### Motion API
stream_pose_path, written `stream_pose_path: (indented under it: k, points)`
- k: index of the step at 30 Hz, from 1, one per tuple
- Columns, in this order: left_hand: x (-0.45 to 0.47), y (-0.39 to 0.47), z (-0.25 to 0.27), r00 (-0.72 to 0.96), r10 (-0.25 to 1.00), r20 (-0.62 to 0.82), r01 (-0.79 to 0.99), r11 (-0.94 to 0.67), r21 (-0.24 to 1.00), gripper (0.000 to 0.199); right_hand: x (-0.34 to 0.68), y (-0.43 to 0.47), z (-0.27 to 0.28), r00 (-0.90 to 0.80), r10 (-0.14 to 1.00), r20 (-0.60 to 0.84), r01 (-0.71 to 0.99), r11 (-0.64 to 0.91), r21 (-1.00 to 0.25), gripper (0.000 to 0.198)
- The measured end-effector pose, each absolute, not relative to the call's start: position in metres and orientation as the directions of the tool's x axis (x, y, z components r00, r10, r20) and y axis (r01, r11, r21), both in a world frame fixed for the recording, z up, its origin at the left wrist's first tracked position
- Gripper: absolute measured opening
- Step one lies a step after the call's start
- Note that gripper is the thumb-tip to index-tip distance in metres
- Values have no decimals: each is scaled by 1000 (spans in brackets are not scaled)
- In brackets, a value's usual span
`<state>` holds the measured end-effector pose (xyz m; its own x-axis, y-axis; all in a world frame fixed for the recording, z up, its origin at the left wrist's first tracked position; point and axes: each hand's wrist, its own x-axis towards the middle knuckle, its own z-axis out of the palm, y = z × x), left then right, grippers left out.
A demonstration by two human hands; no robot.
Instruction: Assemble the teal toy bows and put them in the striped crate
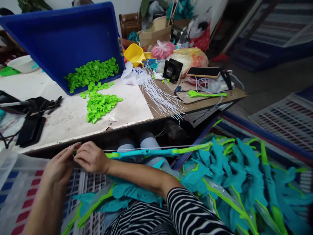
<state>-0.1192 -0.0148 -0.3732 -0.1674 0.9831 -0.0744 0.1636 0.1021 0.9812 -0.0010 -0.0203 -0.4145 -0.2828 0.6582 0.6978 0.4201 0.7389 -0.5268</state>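
Note:
My left hand [60,164] and my right hand [91,156] meet at the lower left, fingertips pinched together. A bit of green shows between them; the rest is hidden by the fingers. A taut white string [137,148] runs from my right hand towards the right. Just below it stretches a jointed teal-and-green plastic strip [144,152], whose left end disappears behind my right hand. More teal and green plastic pieces [137,189] lie across my lap under my right forearm.
A tipped blue bin [73,36] spills small green plastic parts [100,106] onto the table [66,127]. White strings [161,93] hang over the table edge near a small black fan [172,70] and a phone [203,72]. At right, a crate holds piled teal-and-green pieces [244,173].

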Motion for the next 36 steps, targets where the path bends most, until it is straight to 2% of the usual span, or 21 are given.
stream_pose_path:
  k: [2, 4, 6, 8, 10, 12, 14, 17, 22, 26, 29, 32, 36]
  points:
    - [-124, -15, -366, -204, 978, 34, 353, 41, 935, 13, -8, -25, -430, -158, 750, 642, 414, 641, -647, 9]
    - [-125, -20, -357, -180, 949, 258, 621, -94, 778, 8, -12, -22, -438, -61, 804, 591, 383, 566, -730, 9]
    - [-122, -26, -350, -190, 907, 375, 734, -123, 668, 8, -14, -18, -437, -8, 823, 568, 326, 539, -777, 9]
    - [-113, -32, -347, -303, 905, 298, 619, -51, 784, 10, -15, -17, -432, 65, 834, 548, 245, 519, -819, 9]
    - [-103, -34, -348, -391, 915, 101, 318, 31, 947, 24, -13, -20, -426, 159, 847, 508, 149, 488, -860, 12]
    - [-95, -31, -353, -375, 926, -41, 50, 64, 997, 34, -8, -20, -420, 224, 861, 456, 58, 455, -889, 13]
    - [-95, -25, -357, -303, 947, -103, -58, 89, 994, 40, -3, -15, -416, 255, 872, 417, -3, 432, -902, 14]
    - [-103, -19, -358, -168, 973, -161, -113, 143, 983, 41, -1, -4, -412, 250, 875, 416, -21, 434, -901, 13]
    - [-114, -21, -355, -64, 972, -226, -137, 216, 967, 37, -4, -4, -409, 132, 833, 537, -30, 545, -838, 17]
    - [-112, -20, -358, -90, 970, -226, -193, 206, 959, 32, -3, -6, -413, 13, 828, 561, -20, 561, -827, 24]
    - [-106, -16, -360, -163, 957, -239, -245, 195, 950, 24, 0, -6, -413, 5, 835, 550, 0, 550, -835, 26]
    - [-103, -15, -359, -187, 952, -243, -257, 191, 947, 18, 3, -3, -410, 29, 802, 597, 51, 595, -802, 17]
    - [-106, -16, -355, -109, 974, -199, -181, 178, 967, 15, 10, 3, -407, -20, 769, 639, 98, 638, -764, 12]
